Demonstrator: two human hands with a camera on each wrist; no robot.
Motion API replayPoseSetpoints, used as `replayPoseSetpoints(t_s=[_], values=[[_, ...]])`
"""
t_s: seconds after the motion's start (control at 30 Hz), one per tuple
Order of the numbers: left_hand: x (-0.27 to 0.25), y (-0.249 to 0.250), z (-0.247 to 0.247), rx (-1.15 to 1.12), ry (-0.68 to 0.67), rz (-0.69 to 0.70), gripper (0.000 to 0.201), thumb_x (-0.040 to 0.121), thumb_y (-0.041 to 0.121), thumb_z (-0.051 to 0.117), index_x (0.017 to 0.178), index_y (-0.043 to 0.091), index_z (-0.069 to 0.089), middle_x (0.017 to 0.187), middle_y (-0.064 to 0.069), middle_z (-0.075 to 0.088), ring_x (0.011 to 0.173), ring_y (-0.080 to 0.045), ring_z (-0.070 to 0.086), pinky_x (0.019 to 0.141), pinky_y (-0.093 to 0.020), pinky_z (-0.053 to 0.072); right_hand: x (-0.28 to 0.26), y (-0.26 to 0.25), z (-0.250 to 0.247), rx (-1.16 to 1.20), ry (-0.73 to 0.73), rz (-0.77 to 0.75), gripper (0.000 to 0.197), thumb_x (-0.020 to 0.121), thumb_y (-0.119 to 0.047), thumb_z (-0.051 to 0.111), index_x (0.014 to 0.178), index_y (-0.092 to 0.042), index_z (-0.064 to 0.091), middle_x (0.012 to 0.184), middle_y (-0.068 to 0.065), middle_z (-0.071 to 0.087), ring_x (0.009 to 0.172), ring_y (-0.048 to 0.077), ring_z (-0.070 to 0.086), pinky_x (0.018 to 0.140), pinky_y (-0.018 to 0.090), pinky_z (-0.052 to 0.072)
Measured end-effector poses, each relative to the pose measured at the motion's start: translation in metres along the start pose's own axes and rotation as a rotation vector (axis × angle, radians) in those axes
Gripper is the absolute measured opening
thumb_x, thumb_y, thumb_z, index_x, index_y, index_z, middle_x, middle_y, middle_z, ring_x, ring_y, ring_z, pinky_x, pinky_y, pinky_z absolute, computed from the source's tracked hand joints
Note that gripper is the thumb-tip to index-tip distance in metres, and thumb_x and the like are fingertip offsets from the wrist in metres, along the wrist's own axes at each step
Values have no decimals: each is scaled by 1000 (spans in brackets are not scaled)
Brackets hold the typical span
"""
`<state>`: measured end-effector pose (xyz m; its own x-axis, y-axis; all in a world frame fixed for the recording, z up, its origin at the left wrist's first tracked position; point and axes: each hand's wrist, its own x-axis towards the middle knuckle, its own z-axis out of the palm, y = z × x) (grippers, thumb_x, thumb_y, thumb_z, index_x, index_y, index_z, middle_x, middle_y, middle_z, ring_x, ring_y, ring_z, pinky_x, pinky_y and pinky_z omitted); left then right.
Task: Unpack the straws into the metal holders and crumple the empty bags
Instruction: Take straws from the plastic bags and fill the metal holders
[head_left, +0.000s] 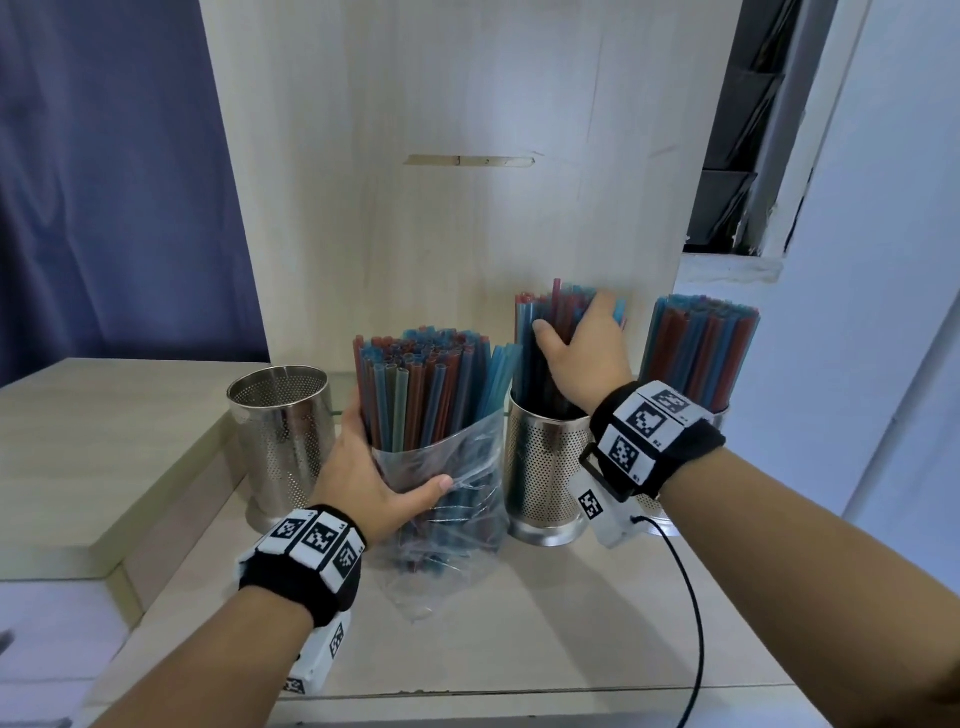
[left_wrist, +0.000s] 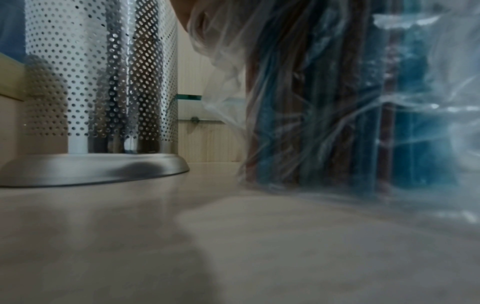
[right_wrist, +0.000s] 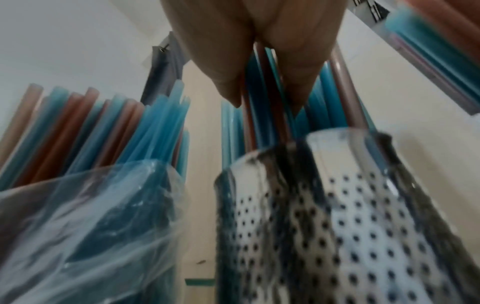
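Three perforated metal holders stand in a row near the back edge of the tabletop (head_left: 571, 623), against a wood panel (head_left: 467, 130). Left holder (head_left: 283, 447) holds no straws. Middle holder (head_left: 545, 467) is partly filled with blue and red straws. Right holder (head_left: 722, 410) is packed full, mostly hidden behind the right wrist.

Bag (head_left: 447, 499) is clear plastic, upright between the left and middle holders, bottom on the tabletop, mouth open. Bagged straws (head_left: 426, 384) stick well above its rim, a few at the right side leaning toward the middle holder.

Left hand (head_left: 363, 473) grasps the bag at mid-height: thumb across the front, fingers wrapped round the far side. Left wrist view shows the crinkled plastic close up with the left holder just beside it, apart from it.

Right hand (head_left: 582, 358) is clenched on a bundle (head_left: 540, 332) of straws standing in the middle holder, thumb on the near-left side, fingers over the far side near the tops. Right wrist view shows fingers (right_wrist: 215, 61) pinching the straws just above the holder rim; lower ends are inside it. That view is blurred.

Black cable (head_left: 691, 597) runs from the right wrist unit across the tabletop to its front edge. Blue curtain (head_left: 104, 182) hangs behind the left side.
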<state>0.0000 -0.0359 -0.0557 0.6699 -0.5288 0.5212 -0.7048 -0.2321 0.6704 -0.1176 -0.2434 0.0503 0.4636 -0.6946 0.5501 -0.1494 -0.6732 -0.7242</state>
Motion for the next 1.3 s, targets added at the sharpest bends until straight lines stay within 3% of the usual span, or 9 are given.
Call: replayPoseSetpoints(t_s=[0.1,0.2,0.37,0.5,0.67,0.83,1.0,1.1,1.3], values=[[1,-1,0,0,-2,0,123,56,45,91,149,21,14,139,0,48,118,-9,46,105,-23,32,-1,-5,-13,-62,48,-319,71,87,-13,72,145,-6,32,124,6,48,108,0,50,95,13,36],[1,-1,1,-2,1,3,122,56,44,91,149,21,15,139,0,47,117,-6,44,104,-24,33,-3,8,-18,-432,241,-587,80,78,-34,75,143,-12,33,143,22,41,129,32,36,111,43,29],[1,-2,1,6,-8,-20,125,55,46,91,149,21,14,139,-1,47,123,-13,48,104,-24,33,-22,32,-8,-115,180,-300,111,70,-39,86,151,-8,17,155,18,19,142,27,22,118,36,17],[0,0,1,-3,-7,-13,120,55,44,91,148,19,18,137,0,48,118,-10,46,103,-24,33,-22,34,-3,136,12,-34,123,71,-24,88,154,-22,-2,153,6,28,135,10,35,117,30,28],[0,-3,1,6,-3,-9,118,55,47,90,146,19,20,134,2,49,117,-10,48,102,-23,36,-2,16,-13,64,-75,-11,103,82,-11,76,153,-28,4,132,8,53,111,22,60,100,38,48],[2,-4,1,-7,7,2,117,54,48,90,145,19,23,127,8,49,113,-7,48,101,-24,38,-3,9,-15,-287,-85,-110,93,86,-35,70,155,-21,10,148,18,36,133,34,38,109,45,35],[1,-2,0,-15,4,2,118,55,47,90,146,19,21,133,3,49,115,-8,47,102,-24,37,-17,22,-21,-22,62,-84,97,83,-40,72,155,-22,10,154,13,25,143,27,23,118,49,23],[1,-2,0,-14,-1,-2,118,55,47,90,147,20,20,134,3,49,120,-13,50,102,-24,37,-30,37,-17,109,181,-61,92,76,-45,69,150,-14,23,146,7,33,138,24,32,114,49,32],[1,-2,0,-6,-6,-17,118,56,47,90,147,21,19,135,1,50,121,-16,52,102,-24,37,-51,42,-11,-292,351,-570,35,81,-26,65,111,-8,63,109,11,57,104,24,47,90,34,38]])
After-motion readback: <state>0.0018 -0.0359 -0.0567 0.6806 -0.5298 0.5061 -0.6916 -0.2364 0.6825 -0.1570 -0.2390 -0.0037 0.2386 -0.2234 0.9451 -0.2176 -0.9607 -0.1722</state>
